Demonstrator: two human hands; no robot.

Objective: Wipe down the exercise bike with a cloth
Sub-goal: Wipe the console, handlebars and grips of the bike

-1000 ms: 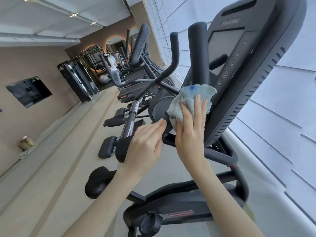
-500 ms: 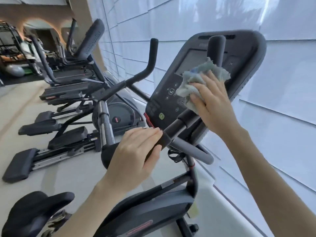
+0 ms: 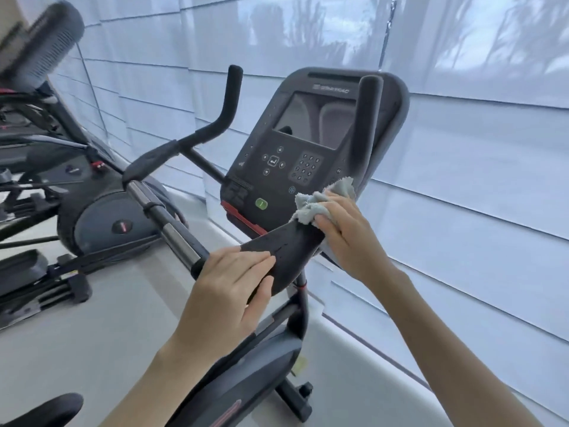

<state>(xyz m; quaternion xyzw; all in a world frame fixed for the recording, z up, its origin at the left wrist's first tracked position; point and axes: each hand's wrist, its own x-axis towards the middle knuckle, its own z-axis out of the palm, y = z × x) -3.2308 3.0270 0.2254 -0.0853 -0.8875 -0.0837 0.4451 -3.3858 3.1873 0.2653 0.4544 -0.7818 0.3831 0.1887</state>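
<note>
White pleated blinds (image 3: 480, 186) ran along the whole window wall behind the row of gym machines, with a pale floor (image 3: 101, 318) underneath. Right up front sat the exercise bike (image 3: 246, 374), taking up the middle of the view, its dark console (image 3: 295, 155) tilted back toward the person, with a blank screen, a keypad and a green button on it. The grey cloth (image 3: 320, 201) was bunched up at the lower right corner of that console, right where the near handlebar grip (image 3: 286, 248) meets the upright bar (image 3: 365, 127). The right hand (image 3: 348, 229) had its fingers (image 3: 331, 223) curled down over the cloth, pressing it onto the top end of the grip. The left hand (image 3: 234, 291) was wrapped around the lower end of the same grip, fingers closed over the top and thumb along the side, just where the chrome tube (image 3: 172, 229) runs into it. So both hands were on one grip, close but not touching. The far handlebar (image 3: 221, 118) stuck up on the left of the console. Off to the left was another machine (image 3: 101, 217), kinda blurry, and a black saddle (image 3: 46, 409) edge poked in at the bottom left corner.
</note>
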